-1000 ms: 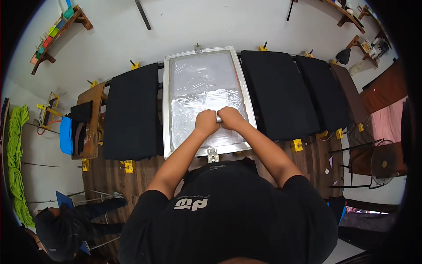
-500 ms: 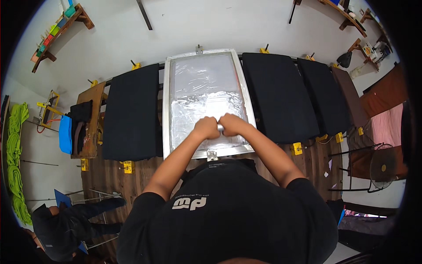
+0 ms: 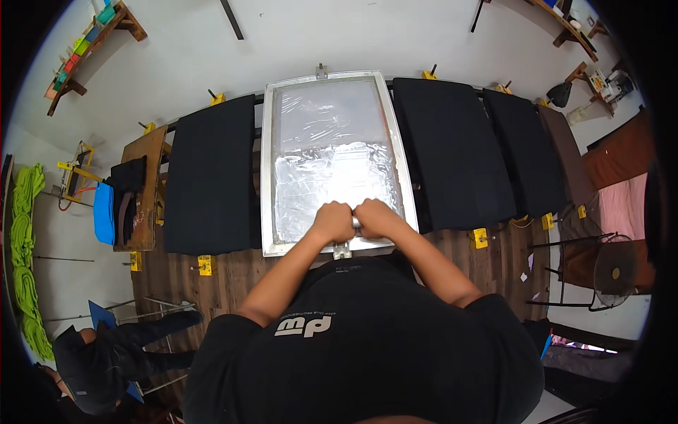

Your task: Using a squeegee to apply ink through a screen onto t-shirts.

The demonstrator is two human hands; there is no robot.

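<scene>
Black-shirted, the person leans over a long wooden table (image 3: 233, 272). Both fists sit side by side at the near edge of a silver-framed printing screen (image 3: 330, 155): left hand (image 3: 333, 220) and right hand (image 3: 376, 218), fingers curled tight around a squeegee handle (image 3: 356, 225) that barely shows between them. Black fabric panels lie either side of the screen, one to the left (image 3: 210, 177), one to the right (image 3: 452, 152). Further off, a wall shelf (image 3: 88, 49) carries coloured pots.

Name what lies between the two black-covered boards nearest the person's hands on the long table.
In the head view, a metal-framed printing screen with a silvery mesh lies between the left black board and the right black board. Both hands grip something at its near edge.
</scene>
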